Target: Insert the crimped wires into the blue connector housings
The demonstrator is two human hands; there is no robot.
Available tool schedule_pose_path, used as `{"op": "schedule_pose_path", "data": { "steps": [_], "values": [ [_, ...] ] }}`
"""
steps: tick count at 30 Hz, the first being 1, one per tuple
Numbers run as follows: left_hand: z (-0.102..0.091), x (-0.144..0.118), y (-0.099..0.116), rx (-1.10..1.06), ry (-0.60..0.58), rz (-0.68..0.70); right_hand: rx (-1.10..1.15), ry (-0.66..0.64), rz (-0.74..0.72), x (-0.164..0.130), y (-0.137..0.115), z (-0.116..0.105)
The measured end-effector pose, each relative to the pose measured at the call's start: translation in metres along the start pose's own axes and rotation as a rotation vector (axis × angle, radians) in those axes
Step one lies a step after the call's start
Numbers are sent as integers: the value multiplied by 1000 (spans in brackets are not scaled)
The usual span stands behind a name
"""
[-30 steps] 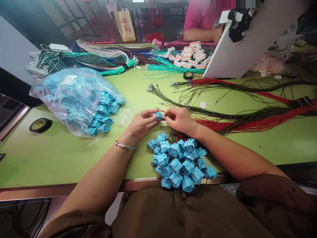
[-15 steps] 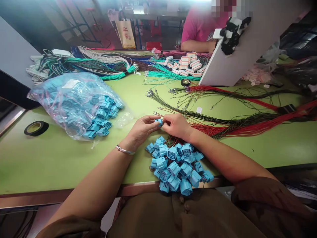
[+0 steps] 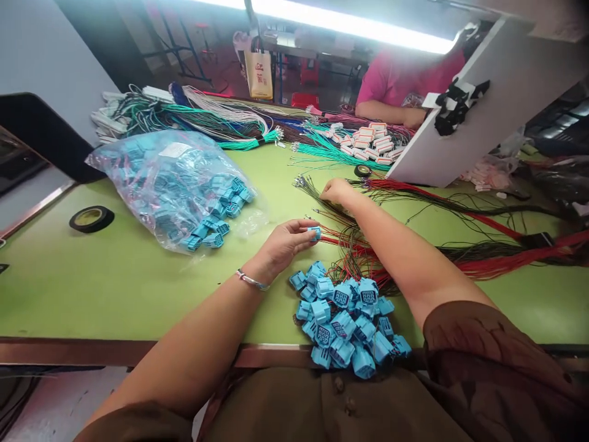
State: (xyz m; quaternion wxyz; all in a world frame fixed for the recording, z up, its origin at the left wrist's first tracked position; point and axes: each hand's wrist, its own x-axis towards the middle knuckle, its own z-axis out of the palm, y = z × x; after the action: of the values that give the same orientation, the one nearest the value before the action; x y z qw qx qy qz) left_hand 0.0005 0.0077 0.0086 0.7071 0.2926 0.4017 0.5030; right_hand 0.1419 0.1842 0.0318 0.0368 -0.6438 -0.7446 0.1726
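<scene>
L hand (image 3: 286,240) pinches a blue connector (image 3: 315,232) between thumb and fingertips, held just above the green table (image 3: 115,288), toward the near edge, above the pile of blue connectors (image 3: 347,319). R hand (image 3: 337,190) is stretched farther toward the table's middle, fingers curled down on the terminal ends of the dark wires (image 3: 317,191); grip on a single wire can't be told. Wires run off toward the right edge. The held connector's open end faces right, toward the wires; R hand is nearer them.

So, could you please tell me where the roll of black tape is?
The roll of black tape lies flat on the green table at the far left, beside the bag of blue connectors.
</scene>
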Motion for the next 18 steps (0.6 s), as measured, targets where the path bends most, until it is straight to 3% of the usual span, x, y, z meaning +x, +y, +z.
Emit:
{"op": "schedule_pose_path", "data": {
  "steps": [4,8,13,18],
  "values": [
    [-1,1,0,-17,-15,-9,0,18,46,6,7,-10],
    [-1,2,-1,-9,-7,-12,30,134,-116,-5,6,-26],
    [0,2,-2,-10,7,-23,326,180,-298,-32,-30,-34],
    [1,2,-3,-34,10,-9,613,267,-469,-66,-70,-28]
  ]
}}
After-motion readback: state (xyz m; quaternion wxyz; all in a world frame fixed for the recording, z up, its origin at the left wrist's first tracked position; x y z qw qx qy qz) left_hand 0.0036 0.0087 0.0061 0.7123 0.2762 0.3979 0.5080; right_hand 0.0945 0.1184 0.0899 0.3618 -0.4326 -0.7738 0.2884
